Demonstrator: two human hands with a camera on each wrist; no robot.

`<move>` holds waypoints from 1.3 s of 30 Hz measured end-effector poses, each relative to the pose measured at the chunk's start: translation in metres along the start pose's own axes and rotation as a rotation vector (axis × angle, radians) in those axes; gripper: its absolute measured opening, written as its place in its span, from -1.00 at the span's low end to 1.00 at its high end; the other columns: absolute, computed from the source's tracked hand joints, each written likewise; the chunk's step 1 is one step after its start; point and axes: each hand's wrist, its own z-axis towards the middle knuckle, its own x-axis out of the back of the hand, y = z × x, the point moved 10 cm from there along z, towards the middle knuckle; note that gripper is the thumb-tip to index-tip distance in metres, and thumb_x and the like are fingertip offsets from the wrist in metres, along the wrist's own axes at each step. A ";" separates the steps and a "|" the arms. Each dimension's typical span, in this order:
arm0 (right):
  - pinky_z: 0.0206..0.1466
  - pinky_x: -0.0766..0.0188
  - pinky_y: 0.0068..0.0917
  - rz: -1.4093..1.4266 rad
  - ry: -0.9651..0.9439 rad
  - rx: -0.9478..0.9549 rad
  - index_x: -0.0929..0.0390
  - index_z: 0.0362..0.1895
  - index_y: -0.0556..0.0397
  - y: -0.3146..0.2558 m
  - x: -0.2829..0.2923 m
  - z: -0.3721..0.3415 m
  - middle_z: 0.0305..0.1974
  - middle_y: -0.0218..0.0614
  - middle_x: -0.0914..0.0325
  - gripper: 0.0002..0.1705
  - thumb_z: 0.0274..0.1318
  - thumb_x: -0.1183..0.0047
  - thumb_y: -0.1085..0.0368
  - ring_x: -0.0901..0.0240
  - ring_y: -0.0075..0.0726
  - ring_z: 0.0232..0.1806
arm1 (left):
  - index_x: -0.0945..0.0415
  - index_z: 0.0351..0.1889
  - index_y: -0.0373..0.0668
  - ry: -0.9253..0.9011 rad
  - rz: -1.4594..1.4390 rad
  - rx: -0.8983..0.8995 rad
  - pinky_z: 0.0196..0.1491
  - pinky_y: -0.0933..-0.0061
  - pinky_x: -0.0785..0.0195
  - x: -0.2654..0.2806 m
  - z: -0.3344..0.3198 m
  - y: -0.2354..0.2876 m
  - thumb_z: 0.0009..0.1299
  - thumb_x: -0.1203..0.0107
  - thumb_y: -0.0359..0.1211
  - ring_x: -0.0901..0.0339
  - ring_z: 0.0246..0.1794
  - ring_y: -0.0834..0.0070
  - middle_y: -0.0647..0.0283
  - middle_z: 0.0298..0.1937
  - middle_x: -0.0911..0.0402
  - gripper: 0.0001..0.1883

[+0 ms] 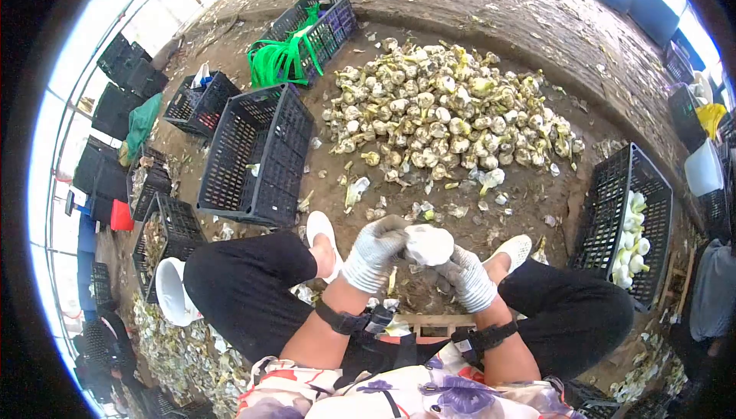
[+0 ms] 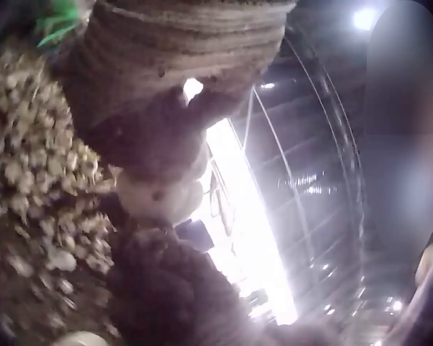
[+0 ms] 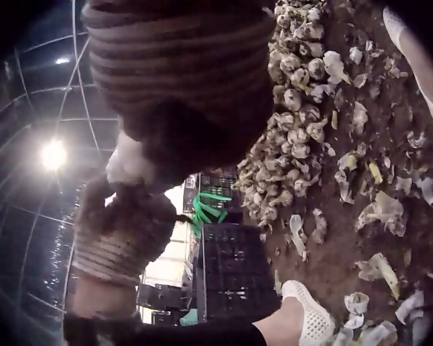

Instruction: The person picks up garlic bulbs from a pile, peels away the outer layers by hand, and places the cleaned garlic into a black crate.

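A white, peeled-looking garlic bulb [image 1: 429, 245] is held between both hands above the person's lap, in front of the ground. The left hand [image 1: 377, 252], in a grey-white ribbed work glove, grips it from the left side. From the lower right, the gloved right hand [image 1: 466, 275] pinches its edge with fingers and thumb. In the left wrist view the bulb [image 2: 158, 194] sits between the two dark gloves. The right wrist view shows part of the bulb [image 3: 130, 162], mostly covered by the right hand's fingers.
A large heap of garlic bulbs [image 1: 445, 108] lies on the ground ahead. White garlic fills part of a black crate [image 1: 586, 227] at right. Another black crate [image 1: 295, 143] stands at left, near one with green straps [image 1: 280, 62]. A white bucket [image 1: 175, 292] is beside the left knee.
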 end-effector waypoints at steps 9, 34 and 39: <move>-0.41 -0.35 -0.59 0.328 0.023 -0.077 -0.52 -0.30 0.16 -0.008 0.010 -0.008 -0.41 -0.33 -0.50 -0.71 -0.18 -0.10 0.28 -0.43 -0.48 -0.44 | -0.41 -0.10 -0.19 0.070 1.600 -0.148 -0.07 0.37 -0.33 0.009 -0.001 0.035 0.07 -0.22 -0.20 -0.48 -0.17 0.30 0.15 -0.12 -0.48 -0.54; -0.27 -0.44 -0.51 0.372 0.207 0.002 -0.39 -0.09 0.18 0.006 0.058 -0.012 -0.26 -0.29 -0.48 -0.63 0.02 0.01 0.25 -0.46 -0.41 -0.30 | -0.22 0.13 -0.12 -0.147 1.438 -0.450 0.01 0.38 -0.30 -0.037 0.015 -0.020 0.06 -0.23 -0.20 -0.35 0.02 0.24 0.00 0.10 -0.29 -0.33; -0.28 -0.27 -0.65 0.039 0.170 0.104 -0.41 -0.09 0.13 0.023 0.044 0.000 -0.29 -0.39 -0.48 -0.73 0.12 0.19 0.36 -0.30 -0.58 -0.31 | -0.28 0.08 -0.18 -0.324 1.051 -0.264 0.08 0.37 -0.22 -0.080 0.024 -0.029 0.01 -0.28 -0.21 -0.32 0.06 0.23 0.05 0.08 -0.33 -0.34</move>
